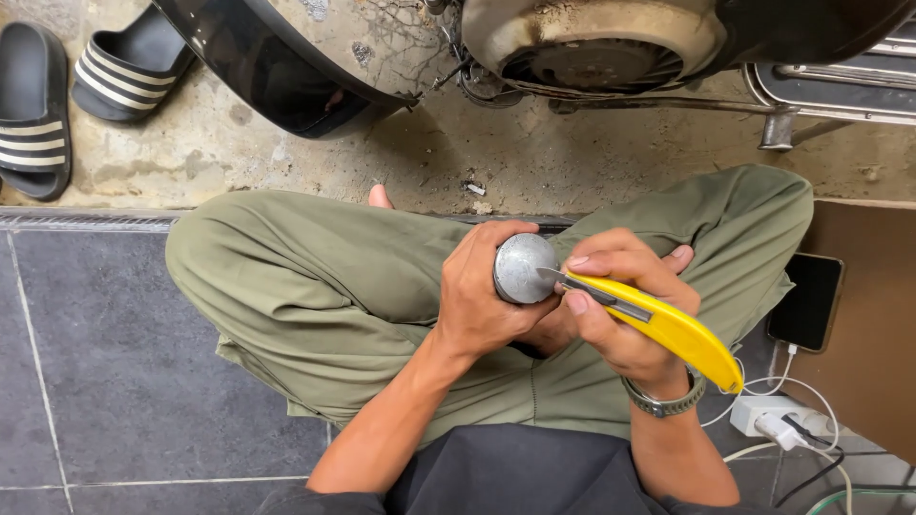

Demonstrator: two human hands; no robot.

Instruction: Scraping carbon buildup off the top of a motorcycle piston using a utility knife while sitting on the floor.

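L hand (482,300) is being wrapped tight round a grey metal cap (523,268), fingers curled behind it, domed face turned up toward cam. Cap is being held above the lap, btwn the knees of olive trousers (315,286). What is inside cap, if anything, can't be told; only the outer face is being shown.

R hand (620,305) is being closed round a yellow knife (658,324), thumb pressed on its top nr the blade end. Blade tip is being laid against cap's right edge, touching it. Watch (665,402) is being worn on R wrist.

Seated cross-legged on grey tiles (95,381). Ahead: concrete floor, scooter underside w/ engine cover (592,43) and dark fender (258,57). Two striped slides (76,91) are lying upper left, well apart from hands. At right, phone (806,300) is being charged via white cable to a plug block (768,415).
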